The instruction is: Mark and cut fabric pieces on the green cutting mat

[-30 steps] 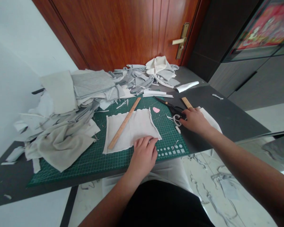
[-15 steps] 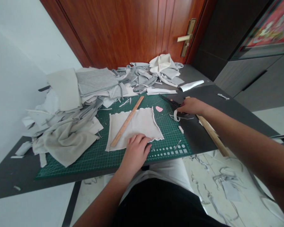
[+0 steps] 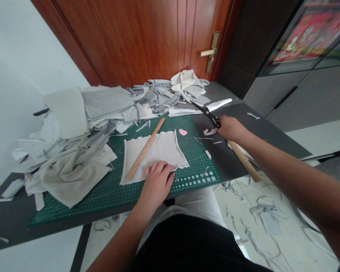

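Note:
My left hand [image 3: 157, 183] rests on the near edge of a pale, curly-edged cloth rectangle [image 3: 161, 149], fingers laid over it. A wooden ruler [image 3: 146, 148] lies slantwise across that cloth, and both sit on a green cutting mat [image 3: 191, 155]. My right hand [image 3: 231, 129] is closed around the handles of black scissors [image 3: 208, 113], whose blades point to the far left. Just left of this hand lies a curled white scrap [image 3: 209, 132]. A small pink piece [image 3: 183, 132] is on the mat beyond the cloth's corner.
Heaped fabric [image 3: 70, 170] covers the left side, and grey and white scraps [image 3: 164, 94] pile up along the back. A wooden strip [image 3: 245, 160] juts past the table's front edge at right. Beyond the table stands a wooden door [image 3: 124, 41]. Cut strips [image 3: 268, 219] litter the floor.
My right hand has shifted the scissors away from me, off the curled scrap. My left hand stays on the cloth. The whole view has turned slightly to the right.

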Available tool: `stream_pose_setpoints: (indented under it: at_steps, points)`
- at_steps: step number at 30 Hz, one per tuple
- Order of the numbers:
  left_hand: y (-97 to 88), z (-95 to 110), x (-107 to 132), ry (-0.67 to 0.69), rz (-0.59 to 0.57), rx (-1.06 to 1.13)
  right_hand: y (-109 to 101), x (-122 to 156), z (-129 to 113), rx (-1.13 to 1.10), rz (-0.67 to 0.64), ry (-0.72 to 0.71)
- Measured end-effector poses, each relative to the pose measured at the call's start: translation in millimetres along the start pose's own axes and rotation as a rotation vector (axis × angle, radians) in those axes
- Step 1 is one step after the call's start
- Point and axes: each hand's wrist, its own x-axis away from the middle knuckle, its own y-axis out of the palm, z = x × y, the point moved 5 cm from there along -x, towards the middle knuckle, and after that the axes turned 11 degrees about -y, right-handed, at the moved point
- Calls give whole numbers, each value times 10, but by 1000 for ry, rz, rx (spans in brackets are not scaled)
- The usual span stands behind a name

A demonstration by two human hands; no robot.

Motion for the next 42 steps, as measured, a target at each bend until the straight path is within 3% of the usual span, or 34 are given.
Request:
stream_pose_setpoints:
  at_steps: [3,8,11,15,19,22,25,27,31,37,39,42]
  points:
    - [-10,26,-19,8,-5,-15,-32,73,-15,48,40,15]
    - [-4,25,-52,3,-17,-20,-8,84,-43,-24,43,-139]
    - [-17,20,-60,8,-28,-4,-44,126,-33,-103,112,-165]
    - [-75,101,-110,6,-20,87,-142,277,-53,-235,261,-65]
    - [-71,407,-381,13,0,465,-170,477,-168,-411,335,42]
    - [72,747,-753,44,-56,773,-148,594,-298,-485,351,26]
    - [232,1033,-1093,108,-117,945,-98,653,-360,-547,340,2]
    - [311,1114,-1227,92,-162,989,-62,665,-345,-561,325,11]
    - [347,1075,-1297,-13,-241,903,11,657,-243,-525,268,35]
    - [203,931,-1413,-63,-99,713,30,663,127,-382,367,128]
    - [207,932,-1458,-73,-94,617,36,667,271,-478,416,174]
    - [209,999,-1410,42,-175,489,88,711,412,-910,459,265]
